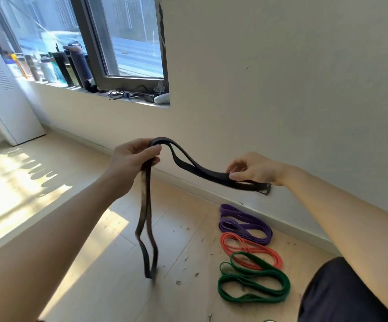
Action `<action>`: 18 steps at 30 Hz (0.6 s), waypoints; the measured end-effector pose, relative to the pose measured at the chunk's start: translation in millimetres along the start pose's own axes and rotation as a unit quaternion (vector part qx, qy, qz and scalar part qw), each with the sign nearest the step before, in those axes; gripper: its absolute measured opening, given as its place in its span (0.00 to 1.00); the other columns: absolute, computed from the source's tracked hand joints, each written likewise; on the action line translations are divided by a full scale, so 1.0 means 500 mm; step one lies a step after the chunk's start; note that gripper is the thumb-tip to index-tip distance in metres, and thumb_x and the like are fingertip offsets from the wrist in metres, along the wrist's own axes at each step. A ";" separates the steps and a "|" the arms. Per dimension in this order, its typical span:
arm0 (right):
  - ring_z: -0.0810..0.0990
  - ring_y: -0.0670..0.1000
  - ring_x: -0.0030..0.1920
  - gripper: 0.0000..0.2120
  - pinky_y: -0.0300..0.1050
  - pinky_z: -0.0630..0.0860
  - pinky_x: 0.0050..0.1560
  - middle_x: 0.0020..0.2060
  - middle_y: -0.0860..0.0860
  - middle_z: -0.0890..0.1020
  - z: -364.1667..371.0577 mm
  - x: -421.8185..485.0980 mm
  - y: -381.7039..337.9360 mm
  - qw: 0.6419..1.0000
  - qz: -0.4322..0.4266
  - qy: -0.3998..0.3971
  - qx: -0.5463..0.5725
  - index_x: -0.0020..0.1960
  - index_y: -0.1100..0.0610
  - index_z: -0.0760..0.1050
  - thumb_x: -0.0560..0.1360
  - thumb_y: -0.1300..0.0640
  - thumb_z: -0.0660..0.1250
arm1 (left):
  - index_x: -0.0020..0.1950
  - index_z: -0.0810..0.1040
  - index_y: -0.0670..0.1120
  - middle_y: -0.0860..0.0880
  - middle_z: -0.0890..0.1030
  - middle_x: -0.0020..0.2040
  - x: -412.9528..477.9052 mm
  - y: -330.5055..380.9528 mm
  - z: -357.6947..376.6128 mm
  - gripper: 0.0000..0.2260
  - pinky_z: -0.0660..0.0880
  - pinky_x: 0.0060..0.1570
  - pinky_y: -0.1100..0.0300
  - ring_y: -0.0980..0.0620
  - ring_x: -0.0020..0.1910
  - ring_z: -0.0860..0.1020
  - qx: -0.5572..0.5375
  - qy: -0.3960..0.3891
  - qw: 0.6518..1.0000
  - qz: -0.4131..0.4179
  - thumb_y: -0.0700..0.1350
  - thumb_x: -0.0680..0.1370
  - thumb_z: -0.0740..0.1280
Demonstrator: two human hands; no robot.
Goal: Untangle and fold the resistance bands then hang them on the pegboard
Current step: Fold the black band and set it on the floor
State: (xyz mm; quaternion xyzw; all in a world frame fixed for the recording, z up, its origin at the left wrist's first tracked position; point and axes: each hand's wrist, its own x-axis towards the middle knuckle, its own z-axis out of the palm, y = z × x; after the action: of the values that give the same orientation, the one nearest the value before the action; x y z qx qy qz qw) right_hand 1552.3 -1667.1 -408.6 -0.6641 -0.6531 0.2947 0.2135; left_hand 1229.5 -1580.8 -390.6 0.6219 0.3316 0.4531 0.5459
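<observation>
A black resistance band (197,167) hangs in the air between my hands. My left hand (132,159) grips it near a bend, with a long doubled loop dangling down toward the floor. My right hand (254,169) pinches the other stretch of the band, whose end sticks out past my wrist. On the floor by the wall lie a purple band (246,225), an orange band (271,252) and a green band (253,296), each in loose coils. No pegboard is in view.
A plain wall (281,89) stands straight ahead with a skirting board. A window sill (128,98) at the upper left carries several bottles and cables. A white appliance (5,101) stands at the far left. Small debris lies scattered on the wooden floor (109,263).
</observation>
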 end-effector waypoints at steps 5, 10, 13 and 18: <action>0.80 0.48 0.61 0.26 0.46 0.76 0.66 0.61 0.51 0.81 0.060 0.012 -0.091 0.989 -0.067 -0.045 0.123 0.71 0.55 0.72 0.75 0.52 0.74 | 0.56 0.84 0.41 0.51 0.84 0.40 -0.014 0.010 0.059 0.08 0.81 0.46 0.61 0.52 0.39 0.80 0.052 -0.042 0.998 0.023 0.37 0.78 0.72; 0.84 0.53 0.56 0.11 0.52 0.78 0.64 0.52 0.56 0.85 0.099 0.019 -0.160 0.977 -0.125 0.025 0.171 0.58 0.59 0.81 0.77 0.57 0.72 | 0.56 0.84 0.44 0.39 0.86 0.49 -0.022 0.012 0.079 0.08 0.82 0.50 0.57 0.50 0.46 0.83 0.095 -0.062 0.993 0.040 0.38 0.77 0.73; 0.82 0.60 0.53 0.09 0.60 0.77 0.63 0.48 0.61 0.83 0.097 0.015 -0.168 0.980 -0.132 0.040 0.146 0.54 0.59 0.82 0.78 0.55 0.71 | 0.58 0.81 0.44 0.36 0.85 0.47 -0.018 0.008 0.062 0.11 0.83 0.54 0.50 0.48 0.45 0.83 0.101 -0.048 0.993 0.030 0.39 0.77 0.74; 0.82 0.57 0.51 0.10 0.48 0.78 0.58 0.51 0.63 0.83 0.070 -0.008 -0.187 0.960 -0.182 0.083 0.196 0.58 0.63 0.81 0.79 0.58 0.69 | 0.56 0.83 0.45 0.50 0.87 0.44 -0.032 -0.005 0.053 0.09 0.81 0.56 0.54 0.49 0.47 0.85 0.169 -0.124 0.978 0.006 0.39 0.76 0.74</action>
State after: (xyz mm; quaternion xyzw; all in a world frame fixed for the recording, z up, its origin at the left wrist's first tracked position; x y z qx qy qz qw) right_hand 1459.5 -1669.2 -371.1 -0.5017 -0.6722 0.3168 0.4428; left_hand 1248.5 -1604.8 -395.9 0.7584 0.3299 0.3129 0.4669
